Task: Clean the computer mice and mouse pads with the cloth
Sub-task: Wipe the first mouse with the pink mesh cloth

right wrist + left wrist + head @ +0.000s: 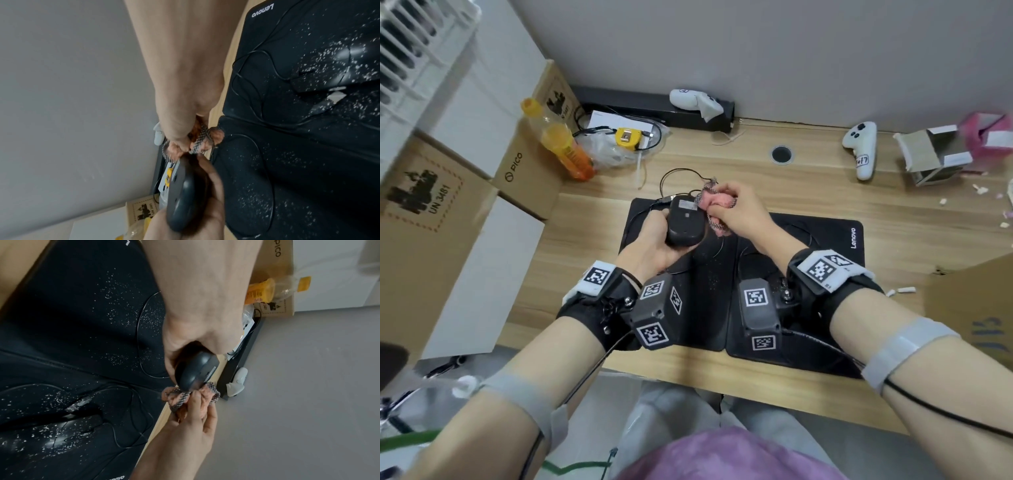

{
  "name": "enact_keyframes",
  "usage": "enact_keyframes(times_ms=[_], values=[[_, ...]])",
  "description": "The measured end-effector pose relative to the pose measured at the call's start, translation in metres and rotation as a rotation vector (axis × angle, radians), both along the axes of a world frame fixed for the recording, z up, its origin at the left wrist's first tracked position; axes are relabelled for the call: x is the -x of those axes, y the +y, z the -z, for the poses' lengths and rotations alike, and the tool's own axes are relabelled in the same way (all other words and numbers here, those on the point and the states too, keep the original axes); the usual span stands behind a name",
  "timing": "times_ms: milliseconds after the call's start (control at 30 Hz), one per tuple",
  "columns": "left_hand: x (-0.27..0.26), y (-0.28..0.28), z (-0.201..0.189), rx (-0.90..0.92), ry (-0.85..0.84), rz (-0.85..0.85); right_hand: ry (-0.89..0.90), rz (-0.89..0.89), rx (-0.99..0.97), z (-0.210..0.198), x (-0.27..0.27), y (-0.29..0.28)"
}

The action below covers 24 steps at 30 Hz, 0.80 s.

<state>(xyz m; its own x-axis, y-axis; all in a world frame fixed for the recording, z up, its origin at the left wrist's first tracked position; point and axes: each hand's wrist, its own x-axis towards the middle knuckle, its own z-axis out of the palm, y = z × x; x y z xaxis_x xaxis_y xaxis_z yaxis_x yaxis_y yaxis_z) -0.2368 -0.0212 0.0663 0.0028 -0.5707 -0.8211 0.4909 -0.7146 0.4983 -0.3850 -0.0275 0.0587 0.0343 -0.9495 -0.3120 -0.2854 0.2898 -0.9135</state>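
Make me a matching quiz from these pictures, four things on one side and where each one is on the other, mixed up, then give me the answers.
Things:
1. cloth
2. held mouse
3. second mouse
4. tape measure

Places:
A. lying on the speckled Lenovo pad
B. in the left hand, underside up
C. far left of the desk, near the orange bottle
D. bunched in the right hand

Pairs: 1-D, 2-B, 3-A, 4-C
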Motion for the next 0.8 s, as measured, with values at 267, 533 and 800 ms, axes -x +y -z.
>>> enact_keyframes(times_ms=[267, 533, 800], values=[[-0.005, -0.015, -0.001, 0.069, -0.075, 0.063, -0.039, -0.188, -0.133, 0.01, -0.01, 0.016], [0.016, -0.007, -0.002, 0.181, -0.102, 0.257, -0.177, 0.264, -0.175, 0.005, -0.004, 0.003], [0.01, -0.023, 0.002, 0.147, -0.254, 0.034, -0.176, 0.158, -0.229, 0.003, -0.025, 0.009]])
